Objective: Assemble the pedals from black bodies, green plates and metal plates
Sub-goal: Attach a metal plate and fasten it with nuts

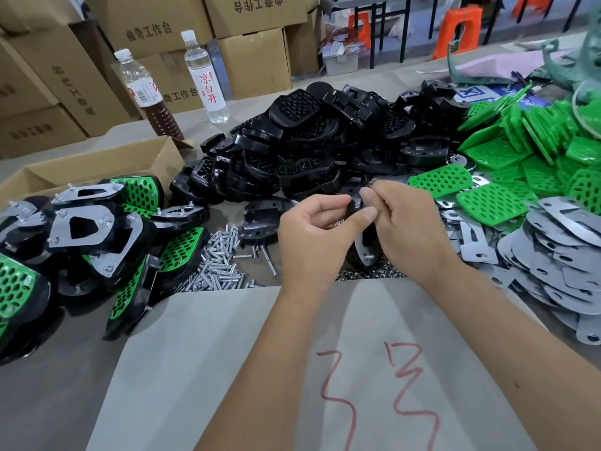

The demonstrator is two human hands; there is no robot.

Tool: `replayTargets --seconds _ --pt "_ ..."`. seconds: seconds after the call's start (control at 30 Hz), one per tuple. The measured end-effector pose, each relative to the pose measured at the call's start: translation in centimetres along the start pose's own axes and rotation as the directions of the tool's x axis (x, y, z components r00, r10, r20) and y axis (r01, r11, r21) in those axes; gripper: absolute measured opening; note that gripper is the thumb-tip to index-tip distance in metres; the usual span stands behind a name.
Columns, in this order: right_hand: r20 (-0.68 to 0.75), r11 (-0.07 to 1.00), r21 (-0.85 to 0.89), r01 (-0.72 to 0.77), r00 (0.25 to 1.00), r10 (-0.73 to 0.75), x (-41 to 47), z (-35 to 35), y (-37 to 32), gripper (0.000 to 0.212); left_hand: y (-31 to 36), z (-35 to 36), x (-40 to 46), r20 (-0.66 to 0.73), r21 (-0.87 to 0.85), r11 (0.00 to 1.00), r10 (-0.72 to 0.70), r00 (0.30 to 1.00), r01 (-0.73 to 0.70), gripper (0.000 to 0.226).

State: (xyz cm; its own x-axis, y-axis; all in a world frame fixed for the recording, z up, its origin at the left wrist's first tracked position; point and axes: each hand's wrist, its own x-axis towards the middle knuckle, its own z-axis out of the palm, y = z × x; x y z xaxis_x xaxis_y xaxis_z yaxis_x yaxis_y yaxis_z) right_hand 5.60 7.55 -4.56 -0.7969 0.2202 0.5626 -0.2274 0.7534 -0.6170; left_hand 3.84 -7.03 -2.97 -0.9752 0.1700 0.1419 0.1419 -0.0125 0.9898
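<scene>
The heap of pedal bodies (pixel 309 151) is lying behind the bolts (pixel 218 262), with assembled pedals (pixel 91 236) piling at left before a cardboard box (pixel 97 167). Perforated plates (pixel 520 151) and metal plates (pixel 553 255) are lying at right, two bottles (pixel 175 79) standing behind.

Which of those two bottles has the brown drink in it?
The left bottle, nearer the cardboard box; the right bottle, with red characters, holds clear liquid.
</scene>
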Motion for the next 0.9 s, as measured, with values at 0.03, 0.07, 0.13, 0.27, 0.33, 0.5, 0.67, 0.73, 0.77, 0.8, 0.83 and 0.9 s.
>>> replayTargets --seconds 0.03,0.07,0.13,0.27,0.33,0.5,0.67,0.73,0.77,0.8,0.83,0.9 --pt "-0.029 1.000 0.003 0.004 1.000 -0.004 0.0 -0.1 -0.1 0.048 0.0 0.1 0.0 -0.002 0.012 1.000 -0.002 1.000 0.002 0.028" --pt "-0.048 1.000 0.016 0.011 0.999 -0.010 -0.1 -0.3 -0.2 0.050 0.0 0.2 0.1 -0.003 0.024 1.000 -0.003 1.000 0.003 0.028" --pt "-0.033 0.999 0.044 0.013 0.999 -0.012 -0.2 -0.4 -0.2 0.048 0.0 0.2 0.3 -0.023 0.045 0.999 -0.016 1.000 0.017 0.029" --pt "0.102 0.999 0.040 0.034 0.994 -0.038 -0.3 -0.4 -0.5 0.018 0.2 -0.1 0.3 -0.067 0.002 0.996 -0.091 0.994 0.092 0.031" --pt "0.105 0.997 -0.014 0.074 0.992 -0.072 -0.3 -0.3 -0.7 0.022 0.3 -0.2 0.2 -0.074 0.000 0.993 -0.122 0.990 0.122 0.034" --pt "-0.010 0.992 -0.093 0.089 0.996 -0.091 -0.1 -0.2 -1.1 0.041 0.8 0.1 0.0 -0.065 0.011 0.992 -0.127 0.990 0.128 0.041" --pt "0.089 0.996 -0.025 0.088 0.992 -0.085 -0.4 -0.4 -0.6 0.020 0.9 0.1 -0.2 -0.089 0.024 0.991 -0.129 0.988 0.132 0.042" --pt "0.093 0.991 -0.076 0.107 0.991 -0.100 -0.3 -0.2 -0.7 0.025 0.9 0.1 -0.2 -0.098 0.032 0.992 -0.122 0.988 0.126 0.041" --pt "0.073 0.989 -0.103 0.105 0.993 -0.098 -0.3 0.0 -0.8 0.030 0.9 0.1 -0.2 -0.101 0.045 0.993 -0.105 0.989 0.110 0.040" --pt "0.048 0.987 -0.128 0.094 0.995 -0.089 -0.2 0.2 -0.9 0.035 0.9 0.3 -0.3 -0.103 0.063 0.994 -0.085 0.991 0.092 0.039" --pt "0.019 0.987 -0.145 0.075 0.997 -0.073 -0.2 0.3 -1.0 0.040 1.0 0.4 -0.4 -0.104 0.081 0.994 -0.068 0.992 0.076 0.038" --pt "-0.033 0.993 -0.113 0.045 0.998 -0.049 -0.1 0.0 -1.0 0.050 1.0 0.7 -0.5 -0.105 0.109 0.992 -0.046 0.993 0.058 0.038"
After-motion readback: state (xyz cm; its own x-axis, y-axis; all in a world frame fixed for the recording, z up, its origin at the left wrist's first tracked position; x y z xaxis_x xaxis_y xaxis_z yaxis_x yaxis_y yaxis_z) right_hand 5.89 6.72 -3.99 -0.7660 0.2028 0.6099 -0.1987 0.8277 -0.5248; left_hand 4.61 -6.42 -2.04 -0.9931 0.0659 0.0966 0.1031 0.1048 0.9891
